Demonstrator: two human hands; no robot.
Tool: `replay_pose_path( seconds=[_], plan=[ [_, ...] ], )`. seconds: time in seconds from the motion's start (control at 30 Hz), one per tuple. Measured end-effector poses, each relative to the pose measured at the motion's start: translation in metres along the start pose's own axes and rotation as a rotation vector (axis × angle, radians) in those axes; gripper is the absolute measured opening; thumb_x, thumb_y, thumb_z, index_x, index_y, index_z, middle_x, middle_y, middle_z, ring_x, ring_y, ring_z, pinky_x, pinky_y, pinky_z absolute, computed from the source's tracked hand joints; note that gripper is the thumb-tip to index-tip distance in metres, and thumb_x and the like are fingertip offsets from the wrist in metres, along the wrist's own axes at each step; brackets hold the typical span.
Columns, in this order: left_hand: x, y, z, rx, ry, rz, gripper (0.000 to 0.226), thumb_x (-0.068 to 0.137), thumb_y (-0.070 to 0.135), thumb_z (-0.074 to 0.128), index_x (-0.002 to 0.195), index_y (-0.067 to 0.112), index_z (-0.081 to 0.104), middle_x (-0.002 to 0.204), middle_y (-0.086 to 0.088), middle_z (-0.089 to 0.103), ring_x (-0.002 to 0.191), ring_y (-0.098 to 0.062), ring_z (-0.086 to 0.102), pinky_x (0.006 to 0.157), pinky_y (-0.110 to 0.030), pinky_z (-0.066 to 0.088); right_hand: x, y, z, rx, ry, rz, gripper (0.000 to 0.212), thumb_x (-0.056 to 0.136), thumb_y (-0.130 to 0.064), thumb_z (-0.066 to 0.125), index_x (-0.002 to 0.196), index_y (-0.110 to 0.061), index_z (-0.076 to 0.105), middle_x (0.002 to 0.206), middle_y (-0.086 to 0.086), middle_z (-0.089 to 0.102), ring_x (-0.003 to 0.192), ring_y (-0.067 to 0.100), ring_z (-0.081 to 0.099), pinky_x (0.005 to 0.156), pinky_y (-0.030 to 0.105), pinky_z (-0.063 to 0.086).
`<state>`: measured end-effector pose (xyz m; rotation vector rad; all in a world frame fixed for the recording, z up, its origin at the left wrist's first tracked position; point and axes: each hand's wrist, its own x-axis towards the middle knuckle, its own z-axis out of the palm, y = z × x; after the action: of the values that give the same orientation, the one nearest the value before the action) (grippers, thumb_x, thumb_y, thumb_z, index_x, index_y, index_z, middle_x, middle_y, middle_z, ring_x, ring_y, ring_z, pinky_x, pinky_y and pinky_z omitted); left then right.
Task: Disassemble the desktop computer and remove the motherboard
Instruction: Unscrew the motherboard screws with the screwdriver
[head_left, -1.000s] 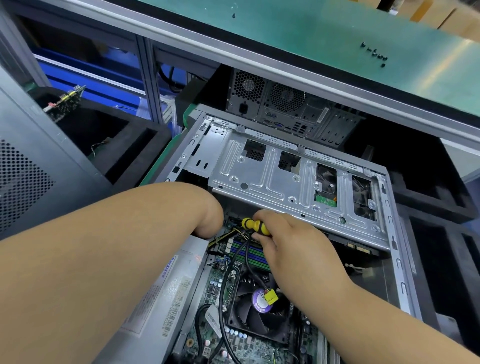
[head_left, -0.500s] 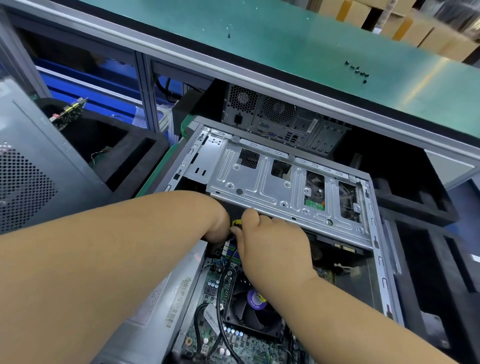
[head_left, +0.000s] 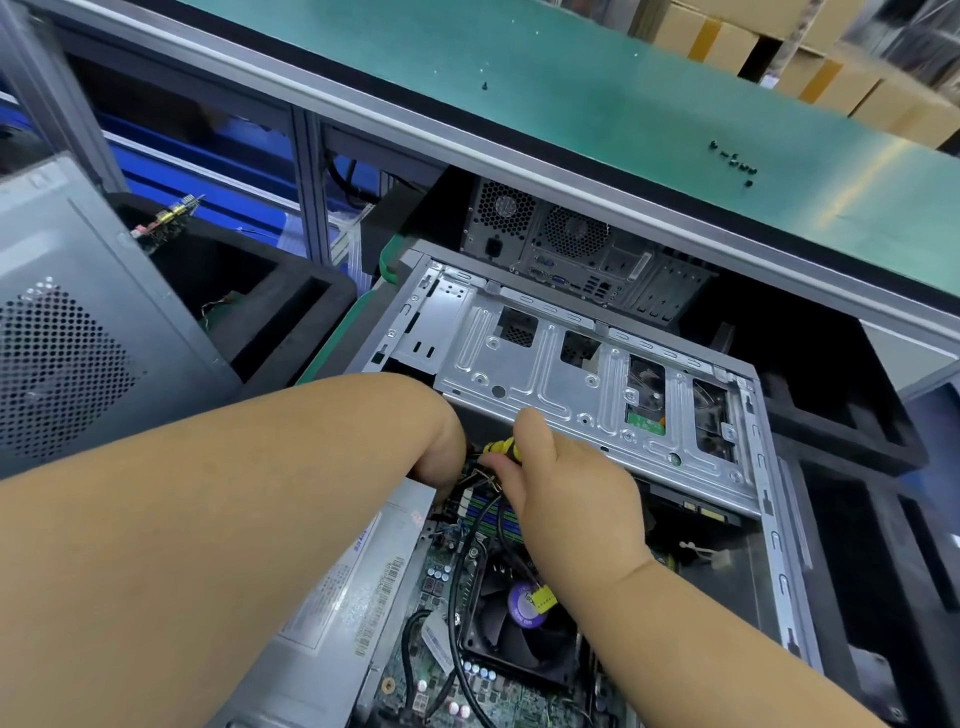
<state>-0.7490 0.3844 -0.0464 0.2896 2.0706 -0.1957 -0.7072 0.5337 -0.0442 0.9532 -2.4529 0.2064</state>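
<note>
Right hand (head_left: 566, 499) grips yellow screwdriver (head_left: 497, 448) under drive cage (head_left: 571, 384); left hand (head_left: 441, 457) fingers hidden, grip unclear. Keep bit square, cables (head_left: 480, 525) aside.

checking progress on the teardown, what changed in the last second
The right hand pushed up under the drive cage, hiding the yellow-black screwdriver handle, then eased back so it shows again, gripped throughout. The left hand stayed tucked beside it; fan and cables unchanged.
</note>
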Motion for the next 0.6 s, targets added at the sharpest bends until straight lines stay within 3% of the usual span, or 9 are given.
replay_pose_path(
  seconds=[0.17,0.3,0.47,0.6],
  plan=[
    [-0.0019,-0.0012,-0.0018,-0.020,0.004,0.008,0.049,0.095,0.033,0.054,0.137,0.008,0.048,0.131,-0.010,0.053,0.100,-0.023,0.050,0.089,-0.034,0.041,0.0028,0.0004,-0.0021,-0.035,0.017,-0.053,0.039,0.074,-0.041,0.081,0.071,-0.013,0.055,0.046,0.000,0.038,0.038,0.024,0.036,0.045,0.024,0.016],
    [-0.0025,-0.0005,-0.0010,-0.047,-0.001,0.001,0.044,0.096,0.030,0.051,0.130,0.003,0.054,0.110,-0.008,0.050,0.092,-0.021,0.045,0.082,-0.031,0.038,0.0047,-0.0006,-0.0008,0.038,0.011,-0.038,0.035,0.079,-0.033,0.080,0.078,-0.015,0.050,0.051,0.001,0.043,0.044,0.024,0.038,0.047,0.026,0.018],
    [-0.0082,0.0013,-0.0024,-0.021,0.067,0.000,0.042,0.098,0.029,0.050,0.129,0.001,0.054,0.110,-0.009,0.051,0.091,-0.021,0.043,0.077,-0.029,0.034,0.0042,-0.0061,-0.0004,0.116,-0.036,-0.023,0.043,0.080,-0.021,0.078,0.087,-0.019,0.035,0.062,0.002,0.050,0.053,0.027,0.043,0.048,0.027,0.023],
    [-0.0076,0.0034,-0.0008,-0.056,0.105,-0.006,0.046,0.096,0.029,0.053,0.135,0.003,0.049,0.132,-0.012,0.052,0.094,-0.020,0.043,0.079,-0.029,0.036,0.0082,-0.0068,-0.0033,0.089,-0.163,0.000,0.056,0.063,-0.007,0.085,0.089,-0.019,0.037,0.066,0.003,0.050,0.056,0.027,0.044,0.041,0.030,0.030]
  ],
)
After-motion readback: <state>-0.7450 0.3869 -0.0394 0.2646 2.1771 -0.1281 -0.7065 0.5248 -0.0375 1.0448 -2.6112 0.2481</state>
